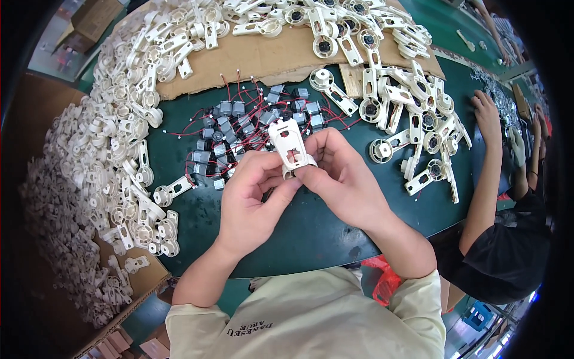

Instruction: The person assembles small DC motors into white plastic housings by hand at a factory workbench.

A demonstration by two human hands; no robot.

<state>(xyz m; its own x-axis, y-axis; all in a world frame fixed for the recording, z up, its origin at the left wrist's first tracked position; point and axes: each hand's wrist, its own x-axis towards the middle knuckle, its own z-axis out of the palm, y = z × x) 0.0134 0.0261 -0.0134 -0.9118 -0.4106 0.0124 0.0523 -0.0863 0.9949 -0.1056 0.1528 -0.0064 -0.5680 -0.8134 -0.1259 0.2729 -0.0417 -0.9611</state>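
Over the middle of the green table, both my hands pinch one white plastic housing [287, 142], held up with its slotted handle pointing away from me. My left hand [254, 200] is closed on its near left side. From the right, my right hand [344, 179] grips the near round end, with the thumb across it. A bit of red wire shows through the housing's slots. Just beyond the hands lies a pile of small grey motors [227, 128] with red and black wires. One loose white housing [173, 190] rests left of the motors.
White housings [119, 149] heap up on the left into a cardboard box [146, 281]. More housings, some with black centres, lie on cardboard [263, 51] at the back and on the right [430, 122]. A co-worker's arm [487, 161] reaches over metal parts [505, 102] at far right.
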